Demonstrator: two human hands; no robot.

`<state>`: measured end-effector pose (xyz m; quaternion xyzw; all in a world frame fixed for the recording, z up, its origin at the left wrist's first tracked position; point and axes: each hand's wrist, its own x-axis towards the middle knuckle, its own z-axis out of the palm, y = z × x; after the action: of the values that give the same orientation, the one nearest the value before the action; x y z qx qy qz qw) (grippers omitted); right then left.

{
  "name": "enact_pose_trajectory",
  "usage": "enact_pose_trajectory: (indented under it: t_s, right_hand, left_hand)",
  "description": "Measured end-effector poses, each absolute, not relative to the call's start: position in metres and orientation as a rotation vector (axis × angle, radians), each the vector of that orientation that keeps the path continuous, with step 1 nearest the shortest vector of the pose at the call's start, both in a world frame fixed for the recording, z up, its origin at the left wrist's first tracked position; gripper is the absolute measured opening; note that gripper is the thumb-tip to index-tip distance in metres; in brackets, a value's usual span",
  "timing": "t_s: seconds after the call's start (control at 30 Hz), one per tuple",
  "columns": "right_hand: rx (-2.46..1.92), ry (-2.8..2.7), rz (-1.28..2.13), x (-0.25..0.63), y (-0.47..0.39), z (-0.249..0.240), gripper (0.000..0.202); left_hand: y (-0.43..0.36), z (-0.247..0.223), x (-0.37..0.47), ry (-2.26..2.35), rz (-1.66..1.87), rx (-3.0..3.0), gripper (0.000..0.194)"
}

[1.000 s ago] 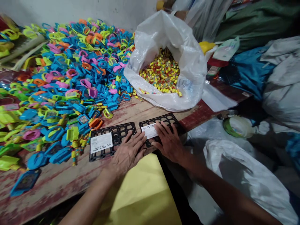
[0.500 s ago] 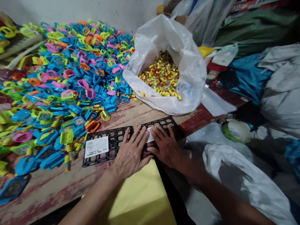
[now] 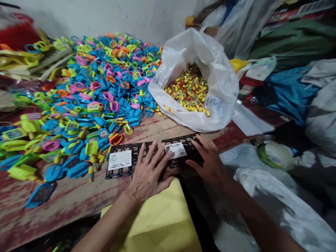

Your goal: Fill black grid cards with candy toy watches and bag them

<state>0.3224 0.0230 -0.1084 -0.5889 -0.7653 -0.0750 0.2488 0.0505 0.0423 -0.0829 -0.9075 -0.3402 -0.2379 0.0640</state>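
Note:
Two black grid trays lie side by side on the wooden table, the left tray (image 3: pixel 133 159) with a white label (image 3: pixel 120 160), the right tray (image 3: pixel 193 141) with another white label (image 3: pixel 175 150). My left hand (image 3: pixel 148 171) rests with fingers spread over the right part of the left tray, its fingertips close to the second label. Over the right end of the right tray is my right hand (image 3: pixel 210 162), fingers apart and slightly blurred. Below my left hand lies a yellow sheet (image 3: pixel 160 217).
A big heap of blue, green, pink and orange plastic watch-like toys (image 3: pixel 105 84) covers the table's left and back. Behind the trays stands an open white bag (image 3: pixel 220 87) of small yellow and red pieces (image 3: pixel 187 91). White plastic bags (image 3: pixel 267 189) lie at the right.
My right hand has moved right, off the second label, which now shows more fully. My left hand stays spread over the left tray. The whole view has shifted a little.

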Motion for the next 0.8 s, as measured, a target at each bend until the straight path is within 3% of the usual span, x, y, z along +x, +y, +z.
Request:
enact_pose_trajectory:
  t_s: [0.13, 0.27, 0.33, 0.57, 0.67, 0.8]
  right_hand:
    - [-1.698, -2.234, -0.208, 0.362, 0.02, -0.111, 0.076]
    - [-1.58, -2.376, -0.148, 0.376, 0.025, -0.123, 0.064]
    - [-1.511, -2.381, -0.145, 0.377, 0.025, -0.132, 0.057]
    - [-1.375, -2.335, -0.026, 0.389, 0.0, -0.132, 0.05]
    - [-1.396, -2.271, 0.017, 0.39, -0.005, -0.111, 0.055]
    - [-1.354, -2.174, -0.019, 0.367, 0.002, -0.091, 0.054]
  left_hand:
    - [0.042, -0.065, -0.006, -1.436, -0.774, -2.486, 0.072]
    - [0.042, -0.072, -0.06, -1.618, -0.489, -2.503, 0.081]
    - [0.038, -0.082, -0.074, -1.585, -0.387, -2.574, 0.074]
    - [0.02, -0.109, -0.062, -1.54, -0.537, -2.607, 0.045]
    - [0.018, -0.11, -0.046, -1.567, -0.626, -2.659, 0.045]
    - [0.021, -0.113, -0.023, -1.653, -0.827, -2.701, 0.06]
